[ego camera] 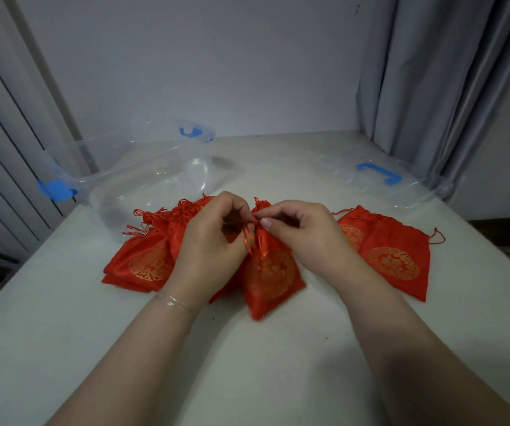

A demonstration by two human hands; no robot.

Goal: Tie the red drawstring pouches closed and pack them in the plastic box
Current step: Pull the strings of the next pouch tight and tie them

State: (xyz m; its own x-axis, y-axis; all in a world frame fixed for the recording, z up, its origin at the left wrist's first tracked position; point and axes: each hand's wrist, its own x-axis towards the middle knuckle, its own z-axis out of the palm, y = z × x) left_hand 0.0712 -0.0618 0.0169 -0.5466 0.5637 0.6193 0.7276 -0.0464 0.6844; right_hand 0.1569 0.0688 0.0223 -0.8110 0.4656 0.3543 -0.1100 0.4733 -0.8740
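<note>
Tying is the step in hand: the left hand (213, 241) and right hand (296, 232) both pinch the red drawstring (248, 238) at the gathered neck of the middle pouch (269, 275), which lies near the middle of the white table (63, 348). A heap of pouches (146, 259) lies just left of it, and two more pouches (395, 256) lie flat toward the right edge. The clear plastic box (130, 176) stands open near the far left corner, seemingly holding nothing; its lid (379, 179) rests toward the far right corner. Next, I judge, the cord ends need pulling snug into a knot, then the pouch goes to the box.
</note>
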